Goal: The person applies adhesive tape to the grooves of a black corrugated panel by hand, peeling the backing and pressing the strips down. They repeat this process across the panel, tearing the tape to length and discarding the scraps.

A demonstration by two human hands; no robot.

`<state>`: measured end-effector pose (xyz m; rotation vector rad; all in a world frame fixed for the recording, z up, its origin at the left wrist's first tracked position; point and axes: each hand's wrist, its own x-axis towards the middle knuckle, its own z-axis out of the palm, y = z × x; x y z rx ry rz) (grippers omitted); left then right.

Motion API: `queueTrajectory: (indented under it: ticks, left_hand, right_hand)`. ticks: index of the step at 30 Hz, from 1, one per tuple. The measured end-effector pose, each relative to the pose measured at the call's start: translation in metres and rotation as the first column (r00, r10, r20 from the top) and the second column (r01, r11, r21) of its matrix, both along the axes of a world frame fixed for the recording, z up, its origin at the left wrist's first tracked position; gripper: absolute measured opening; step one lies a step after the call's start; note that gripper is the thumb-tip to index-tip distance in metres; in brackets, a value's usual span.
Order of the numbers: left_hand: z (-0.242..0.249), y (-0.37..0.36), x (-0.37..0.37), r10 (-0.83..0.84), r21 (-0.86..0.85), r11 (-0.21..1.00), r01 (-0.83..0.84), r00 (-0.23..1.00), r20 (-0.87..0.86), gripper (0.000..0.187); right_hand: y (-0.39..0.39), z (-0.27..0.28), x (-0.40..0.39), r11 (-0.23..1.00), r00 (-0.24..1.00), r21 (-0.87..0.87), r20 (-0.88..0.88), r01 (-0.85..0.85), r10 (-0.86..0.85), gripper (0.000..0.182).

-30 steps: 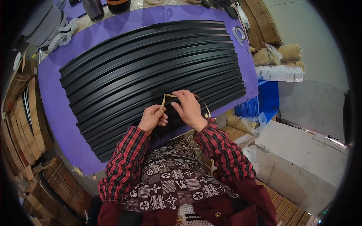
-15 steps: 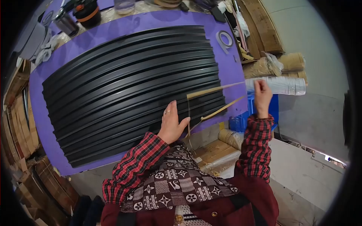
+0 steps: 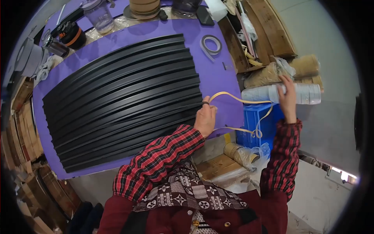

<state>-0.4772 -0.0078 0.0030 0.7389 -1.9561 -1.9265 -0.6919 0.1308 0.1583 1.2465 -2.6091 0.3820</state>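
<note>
A row of long black ribbed strips (image 3: 124,97) lies side by side across the purple table top (image 3: 228,78). At their right-hand ends is my left hand (image 3: 205,117), its fingers closed on a narrow pale-yellow band (image 3: 237,98). The band loops out to the right past the table edge, and its lower part hangs twisted in front of a blue crate (image 3: 251,117). My right hand (image 3: 287,100) is held in front of a white wrapped roll (image 3: 259,93), fingers apart, with nothing visible in it.
A roll of grey tape (image 3: 211,45) lies at the table's upper right, near a dark phone (image 3: 205,15). Along the back edge stand a clear jar (image 3: 99,17) and a black cup with an orange band (image 3: 73,36). Brown rolls (image 3: 267,75) and cardboard (image 3: 269,27) are at right.
My left hand has moved right, from lying on the strips to their ends, and has closed on the yellow band. My right hand has shifted right and opened; the band now hangs slack.
</note>
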Motion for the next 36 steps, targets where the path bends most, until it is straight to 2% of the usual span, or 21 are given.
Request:
queueTrajectory:
  ticks: [2, 3, 5, 6, 7, 8, 9, 10, 11, 12, 13, 15, 17, 19, 22, 24, 27, 30, 31, 33, 36]
  left_hand:
    - [0.006, -0.003, -0.004, -0.052, 0.028, 0.998, 0.049, 0.989, 0.140, 0.038]
    - [-0.032, 0.022, -0.016, 0.000, -0.072, 0.997, -0.011, 0.989, -0.146, 0.038]
    - [-0.068, 0.016, 0.002, 0.044, -0.211, 0.969, -0.131, 0.927, -0.372, 0.038]
    - [-0.040, -0.004, 0.013, -0.189, -0.208, 0.965, 0.158, 0.973, -0.136, 0.036]
    - [-0.009, -0.021, 0.021, -0.418, -0.109, 0.898, 0.426, 0.904, 0.088, 0.035]
    - [0.004, -0.030, 0.031, -0.633, 0.068, 0.766, 0.640, 0.730, 0.257, 0.035]
    - [-0.004, -0.034, 0.047, -0.635, 0.004, 0.752, 0.659, 0.722, 0.274, 0.032]
    - [-0.010, -0.041, 0.066, -0.644, -0.060, 0.727, 0.684, 0.711, 0.283, 0.030]
    - [-0.002, -0.067, 0.087, -0.645, -0.015, 0.738, 0.674, 0.713, 0.275, 0.027]
    - [-0.016, -0.086, 0.115, -0.478, -0.035, 0.869, 0.493, 0.856, 0.196, 0.025]
    - [-0.022, -0.109, 0.145, -0.214, -0.191, 0.949, 0.251, 0.958, 0.193, 0.021]
    - [-0.032, -0.162, 0.208, 0.228, -0.523, 0.852, -0.039, 0.925, 0.303, 0.010]
    - [-0.042, -0.203, 0.262, 0.531, -0.753, 0.630, -0.190, 0.813, 0.240, 0.006]
    - [-0.061, -0.235, 0.303, 0.596, -0.781, 0.570, -0.257, 0.783, 0.177, 0.011]
    - [-0.093, -0.259, 0.337, 0.571, -0.577, 0.728, -0.371, 0.794, 0.210, 0.008]
    - [-0.101, -0.268, 0.349, 0.534, -0.537, 0.778, -0.327, 0.794, 0.290, 0.007]
    - [-0.095, -0.268, 0.349, 0.501, -0.482, 0.810, -0.333, 0.820, 0.277, 0.006]
    - [-0.092, -0.273, 0.350, 0.454, -0.468, 0.843, -0.266, 0.819, 0.351, 0.007]
    - [-0.090, -0.273, 0.349, 0.443, -0.501, 0.833, -0.235, 0.825, 0.350, 0.007]
    - [-0.090, -0.272, 0.347, 0.456, -0.495, 0.830, -0.256, 0.823, 0.339, 0.008]
    - [-0.088, -0.272, 0.346, 0.472, -0.492, 0.826, -0.275, 0.815, 0.336, 0.008]
  right_hand:
    - [-0.104, -0.011, 0.102, 0.889, 0.879, 0.008, 0.153, -0.458, 0.451, 0.040]
    - [-0.114, -0.027, 0.115, 0.867, 0.850, -0.038, 0.180, -0.498, 0.496, 0.040]
    - [-0.144, -0.071, 0.148, 0.760, 0.781, 0.245, 0.378, -0.602, 0.497, 0.030]
    - [-0.141, -0.088, 0.141, 0.745, 0.753, 0.334, 0.570, -0.578, 0.329, 0.023]
    - [-0.140, -0.088, 0.137, 0.783, 0.638, 0.126, 0.664, -0.609, 0.390, 0.017]
    - [-0.134, -0.097, 0.133, 0.844, 0.578, 0.033, 0.743, -0.536, 0.338, 0.017]
    - [-0.130, -0.104, 0.134, 0.833, 0.557, 0.021, 0.753, -0.553, 0.351, 0.017]
    - [-0.123, -0.110, 0.134, 0.918, 0.501, -0.041, 0.828, -0.393, 0.252, 0.017]
    - [-0.120, -0.113, 0.134, 0.975, 0.425, -0.069, 0.892, -0.209, 0.154, 0.018]
    - [-0.125, -0.110, 0.138, 0.990, 0.264, -0.075, 0.959, -0.121, 0.105, 0.019]
    - [-0.128, -0.111, 0.140, 0.992, 0.270, -0.056, 0.959, -0.114, 0.085, 0.019]
    - [-0.132, -0.120, 0.136, 0.987, 0.116, -0.134, 0.983, -0.083, 0.143, 0.021]
    - [-0.125, -0.138, 0.124, 0.990, 0.055, -0.135, 0.989, -0.048, 0.137, 0.021]
    - [-0.125, -0.145, 0.122, 0.989, 0.081, -0.144, 0.986, -0.023, 0.145, 0.018]
    - [-0.114, -0.165, 0.112, 0.992, 0.205, -0.039, 0.979, 0.117, 0.014, 0.010]
    - [-0.108, -0.177, 0.108, 0.986, 0.219, -0.038, 0.976, 0.165, 0.001, 0.007]
    - [-0.100, -0.197, 0.105, 0.975, 0.219, -0.064, 0.976, 0.215, 0.016, 0.008]
    - [-0.095, -0.211, 0.104, 0.962, 0.379, -0.096, 0.925, 0.256, -0.008, 0.008]
    - [-0.096, -0.212, 0.105, 0.960, 0.380, -0.095, 0.925, 0.263, -0.012, 0.008]
    - [-0.099, -0.209, 0.108, 0.961, 0.549, -0.124, 0.835, 0.247, -0.034, 0.008]
    - [-0.102, -0.211, 0.107, 0.961, 0.561, -0.091, 0.825, 0.261, -0.074, 0.010]
